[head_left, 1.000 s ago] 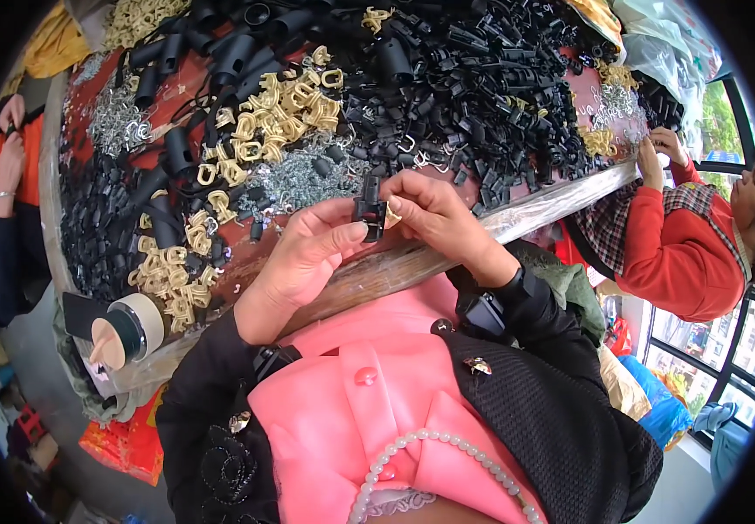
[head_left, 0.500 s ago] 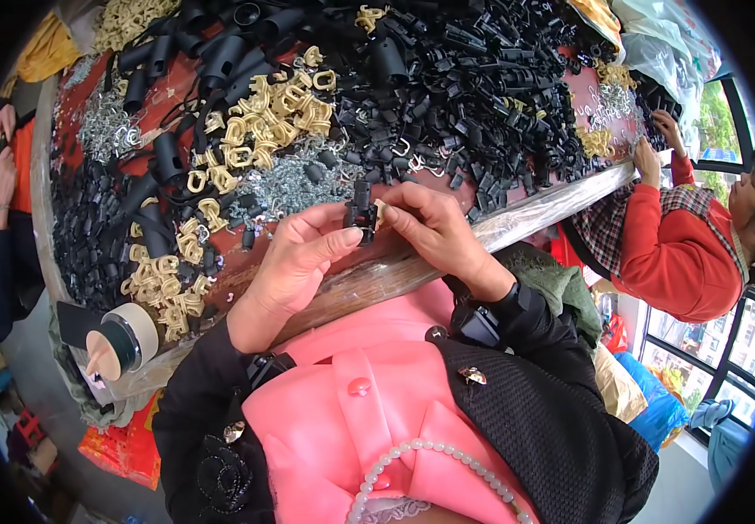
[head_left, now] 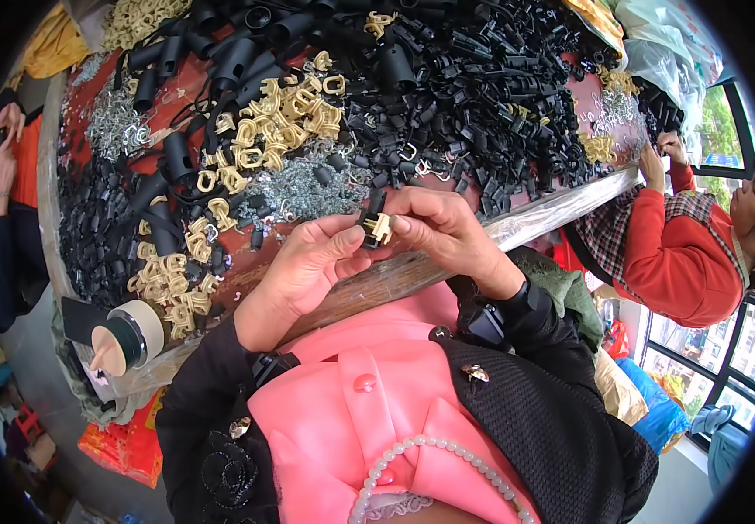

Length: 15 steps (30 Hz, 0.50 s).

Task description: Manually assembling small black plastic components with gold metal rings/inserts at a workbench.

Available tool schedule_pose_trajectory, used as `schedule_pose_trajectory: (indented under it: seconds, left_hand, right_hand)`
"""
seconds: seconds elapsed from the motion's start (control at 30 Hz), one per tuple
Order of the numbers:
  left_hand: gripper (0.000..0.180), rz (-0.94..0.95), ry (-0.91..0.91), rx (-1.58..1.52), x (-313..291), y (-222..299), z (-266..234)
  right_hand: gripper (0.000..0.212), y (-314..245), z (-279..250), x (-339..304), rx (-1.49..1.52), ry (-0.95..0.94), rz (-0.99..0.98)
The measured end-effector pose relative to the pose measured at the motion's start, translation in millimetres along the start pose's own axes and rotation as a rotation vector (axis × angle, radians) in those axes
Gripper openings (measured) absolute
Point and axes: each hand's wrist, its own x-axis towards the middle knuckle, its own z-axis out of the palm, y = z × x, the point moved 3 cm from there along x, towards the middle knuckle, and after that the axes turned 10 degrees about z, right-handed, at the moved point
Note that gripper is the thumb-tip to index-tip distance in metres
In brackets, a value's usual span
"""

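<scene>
My left hand (head_left: 297, 269) pinches a small black plastic part (head_left: 372, 208) between thumb and fingers. At its right side my right hand (head_left: 452, 237) grips a cream-yellow plastic clip (head_left: 380, 229), which touches the black part. Whether the two are joined cannot be made out. Both hands are above the table's near edge. Just beyond them lie a heap of small grey metal pieces (head_left: 294, 192) and a pile of similar cream clips (head_left: 286, 118). A large mound of black plastic parts (head_left: 482, 105) spreads behind my right hand.
A wooden edge wrapped in clear film (head_left: 561, 203) borders the table. Tape rolls (head_left: 137, 336) stand at the near left corner. Black cylinders (head_left: 229, 65) lie farther back. One person in red (head_left: 679, 262) works at the right; another person's hands (head_left: 3, 157) show at the far left.
The cream clip has turned and now shows more of its pronged shape against the black part. Both hands stay close together. The view has shifted slightly.
</scene>
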Motion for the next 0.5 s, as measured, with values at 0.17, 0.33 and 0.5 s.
schedule_pose_trajectory:
  seconds: [0.17,0.33,0.5]
  left_hand:
    - [0.028,-0.018,0.01,0.016,-1.9,-2.0,-0.8]
    - [0.028,-0.043,0.009,0.044,-2.1,-2.4,1.1]
    - [0.027,-0.072,0.043,0.091,-3.0,-0.4,1.5]
  right_hand:
    - [0.016,-2.9,1.0,-0.1,0.037,-0.085,0.052]
    - [0.012,-1.4,2.6,-1.3,0.21,-0.105,0.152]
    - [0.011,-3.3,6.9,-3.0,0.152,-0.068,0.179]
